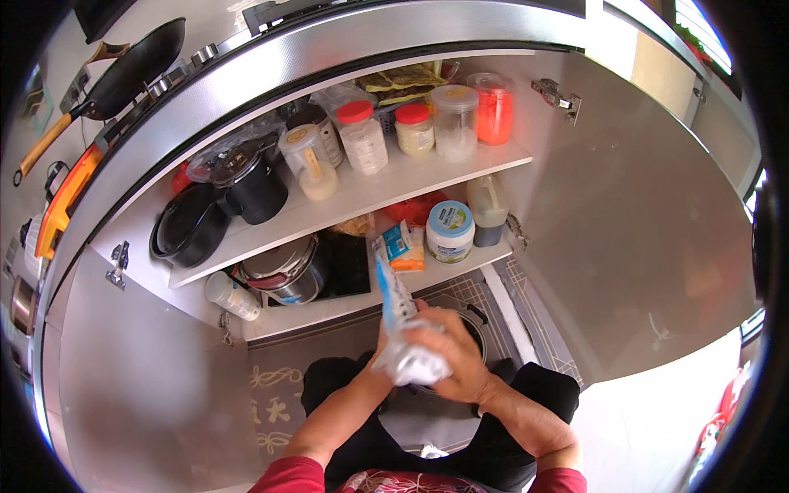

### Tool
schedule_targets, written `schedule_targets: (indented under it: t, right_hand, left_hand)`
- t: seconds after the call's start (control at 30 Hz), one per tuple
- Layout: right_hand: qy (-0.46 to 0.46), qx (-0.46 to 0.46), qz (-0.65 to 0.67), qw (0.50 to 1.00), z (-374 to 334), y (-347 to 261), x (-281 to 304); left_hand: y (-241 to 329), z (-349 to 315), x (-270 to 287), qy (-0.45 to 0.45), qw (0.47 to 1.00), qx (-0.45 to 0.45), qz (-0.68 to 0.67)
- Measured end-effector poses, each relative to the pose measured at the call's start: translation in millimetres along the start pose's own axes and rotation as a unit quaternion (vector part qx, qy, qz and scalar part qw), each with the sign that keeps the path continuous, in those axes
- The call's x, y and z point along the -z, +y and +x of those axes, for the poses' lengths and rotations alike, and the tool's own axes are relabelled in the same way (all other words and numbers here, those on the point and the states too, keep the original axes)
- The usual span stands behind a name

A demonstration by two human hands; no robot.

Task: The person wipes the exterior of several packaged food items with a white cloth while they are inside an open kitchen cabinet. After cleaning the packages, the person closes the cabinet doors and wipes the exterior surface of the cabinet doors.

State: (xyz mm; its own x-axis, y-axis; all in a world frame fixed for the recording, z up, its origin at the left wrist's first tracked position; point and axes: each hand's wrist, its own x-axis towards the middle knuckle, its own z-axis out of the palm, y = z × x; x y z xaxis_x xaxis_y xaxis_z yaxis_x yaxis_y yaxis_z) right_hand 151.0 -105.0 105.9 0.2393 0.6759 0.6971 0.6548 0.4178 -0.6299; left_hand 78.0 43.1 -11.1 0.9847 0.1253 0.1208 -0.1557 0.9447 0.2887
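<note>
A long, soft white and blue packet (pixel 391 289) is held upright in front of me, its lower end crumpled and blurred. My right hand (pixel 456 349) wraps round that crumpled white end. Behind the packet, my left hand (pixel 380 345) closes on it from the other side, its fingers largely hidden. Beneath my hands, between my knees, part of a round pot (pixel 477 315) with a dark handle shows; the rest is covered. Just past the packet's top, a blue and orange packet (pixel 404 248) stands on the cupboard's lower shelf beside a white tub (pixel 449 233) with a light blue lid.
Both cupboard doors, left (pixel 140 370) and right (pixel 641 238), stand wide open. Several jars line the upper shelf (pixel 353 197), with black pots (pixel 191 223) at its left. Below are a steel pot (pixel 288 267), a white canister (pixel 233 296) and a jug (pixel 488 209). A patterned mat (pixel 275 361) covers the floor.
</note>
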Motion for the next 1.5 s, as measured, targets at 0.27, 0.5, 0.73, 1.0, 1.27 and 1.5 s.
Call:
schedule_targets:
  t: [0.27,0.5,0.73,1.0,1.27,1.5]
  right_hand:
    - [0.017,0.076,-0.176,0.981,13,-1,-27]
    - [0.168,-0.107,-0.224,0.954,23,43,-20]
    - [0.119,-0.201,-0.222,0.947,8,60,-32]
    - [-0.069,0.077,-0.148,0.984,3,-4,-45]
    - [0.088,-0.044,-0.209,0.973,12,25,-36]
    - [0.118,-0.264,-0.154,0.945,10,45,-29]
  left_hand:
    - [-14,-15,-60,0.088,0.989,0.041,0.111]
    - [-20,-24,-39,0.054,0.988,0.072,0.122]
    - [-24,-18,-28,0.096,0.969,-0.017,0.225]
    - [5,-2,-19,0.002,0.998,0.053,-0.039]
    - [-6,-13,-49,0.031,0.999,0.029,0.006]
    - [-10,2,-54,0.139,0.986,-0.065,0.060]
